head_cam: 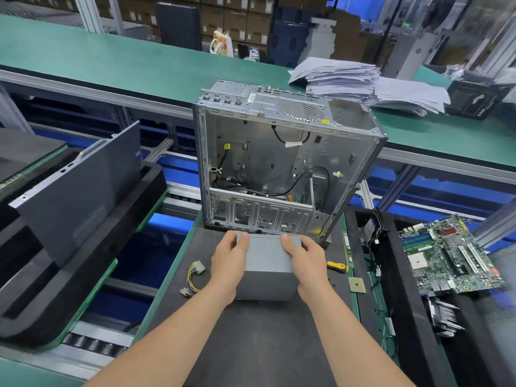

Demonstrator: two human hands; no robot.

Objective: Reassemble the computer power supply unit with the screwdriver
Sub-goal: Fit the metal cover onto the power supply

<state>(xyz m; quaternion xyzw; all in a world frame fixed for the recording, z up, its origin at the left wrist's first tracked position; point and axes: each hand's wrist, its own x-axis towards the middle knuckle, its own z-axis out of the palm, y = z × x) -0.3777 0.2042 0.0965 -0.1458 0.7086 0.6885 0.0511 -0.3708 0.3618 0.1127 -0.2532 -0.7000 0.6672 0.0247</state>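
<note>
A grey metal power supply unit (266, 265) sits on the dark mat in front of an open, stripped computer case (279, 163). My left hand (229, 259) grips the unit's left side with fingers curled over its top far edge. My right hand (305, 258) grips its right side the same way. The unit's yellow and purple cable bundle with white connectors (194, 277) trails out to the left on the mat. A screwdriver with a yellow and black handle (337, 266) lies on the mat just right of my right hand, partly hidden by it.
A motherboard (452, 256) rests in a black tray at right, with a heatsink (444, 317) below it. A small square chip (356, 284) lies near the mat's right edge. A dark side panel (81, 188) leans in a tray at left. Paper stacks (363, 82) lie behind the case.
</note>
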